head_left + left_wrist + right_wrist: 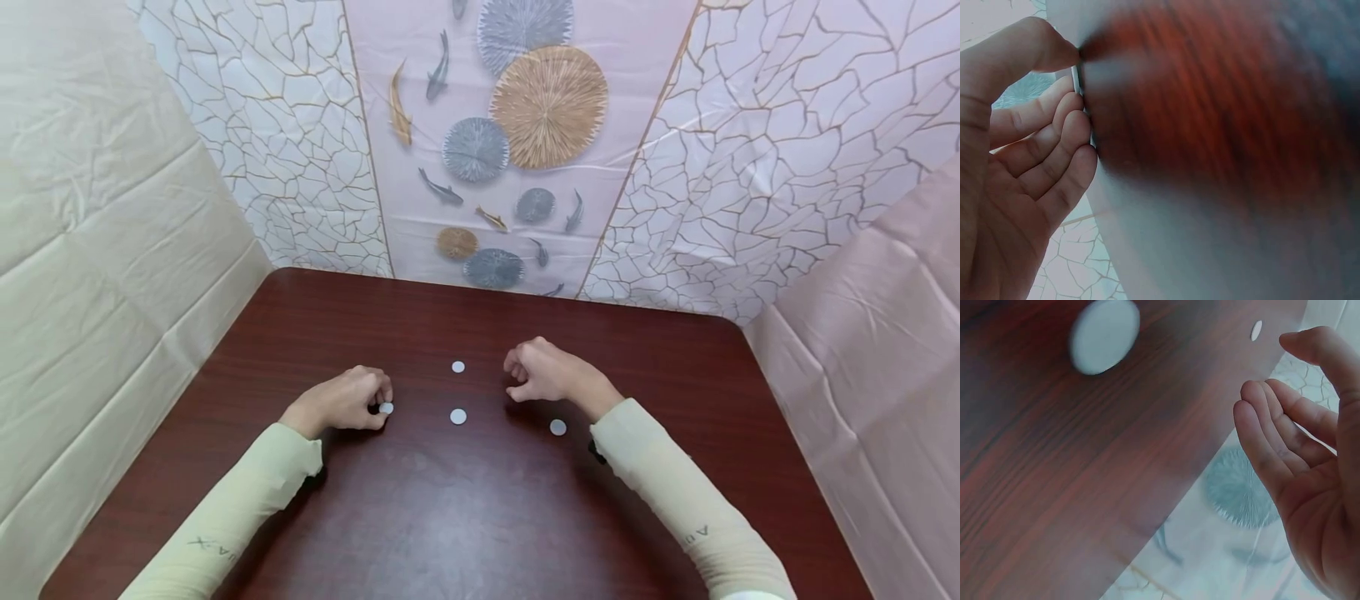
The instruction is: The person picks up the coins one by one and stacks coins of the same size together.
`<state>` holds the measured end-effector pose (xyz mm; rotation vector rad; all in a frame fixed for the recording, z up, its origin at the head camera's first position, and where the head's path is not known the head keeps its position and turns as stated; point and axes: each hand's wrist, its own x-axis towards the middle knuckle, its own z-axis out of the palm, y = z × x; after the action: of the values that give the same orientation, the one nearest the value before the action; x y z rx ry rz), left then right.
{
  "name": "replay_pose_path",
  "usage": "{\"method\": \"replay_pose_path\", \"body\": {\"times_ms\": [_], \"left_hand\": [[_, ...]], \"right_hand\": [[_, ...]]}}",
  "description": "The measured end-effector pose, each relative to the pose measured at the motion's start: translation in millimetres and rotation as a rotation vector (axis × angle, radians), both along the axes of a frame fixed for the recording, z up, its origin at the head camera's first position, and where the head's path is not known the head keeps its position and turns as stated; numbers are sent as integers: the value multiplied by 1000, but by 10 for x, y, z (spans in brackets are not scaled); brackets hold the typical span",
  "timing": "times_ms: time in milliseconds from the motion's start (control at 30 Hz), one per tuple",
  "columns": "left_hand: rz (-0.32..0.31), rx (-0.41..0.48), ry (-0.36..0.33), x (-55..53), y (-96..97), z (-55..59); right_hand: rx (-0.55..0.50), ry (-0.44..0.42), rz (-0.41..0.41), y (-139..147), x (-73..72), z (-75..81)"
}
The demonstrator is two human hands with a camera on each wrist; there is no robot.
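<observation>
In the head view my left hand (348,398) is low over the table on the left, its thumb and index finger at either side of a small white disc (386,408). Up close in the left wrist view, the thin edge of that disc (1075,80) shows between thumb tip and index fingertip, right at the tabletop. My right hand (547,372) hovers over the table right of centre, fingers loosely bent, thumb apart, holding nothing. Another white disc (558,427) lies close below its wrist and looks large in the right wrist view.
Two more white discs lie mid-table between the hands, a farther one (458,367) and a nearer one (458,417). The dark red-brown wooden table (450,517) ends at a patterned cloth backdrop (480,217), with plain cloth hanging at both sides.
</observation>
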<state>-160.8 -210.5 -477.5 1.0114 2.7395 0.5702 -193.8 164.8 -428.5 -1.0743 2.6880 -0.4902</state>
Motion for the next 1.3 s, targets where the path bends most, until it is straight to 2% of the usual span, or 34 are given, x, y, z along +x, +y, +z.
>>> {"method": "replay_pose_path", "body": {"times_ms": [267,500,900,1100,1300], "left_hand": [[-7,1,1,6,-13,-23],[-7,5,15,22,-21,-18],[3,9,23,-4,-35,-34],[3,9,4,-10,-33,-7],[1,8,-10,-12,-30,3]], "right_hand": [[35,12,11,-363,-188,-114],[31,23,29,-602,-288,-200],[94,17,-1,-806,-441,-311],[143,-34,-27,-859,-523,-305],[224,-57,-13,-976,-553,-208]]}}
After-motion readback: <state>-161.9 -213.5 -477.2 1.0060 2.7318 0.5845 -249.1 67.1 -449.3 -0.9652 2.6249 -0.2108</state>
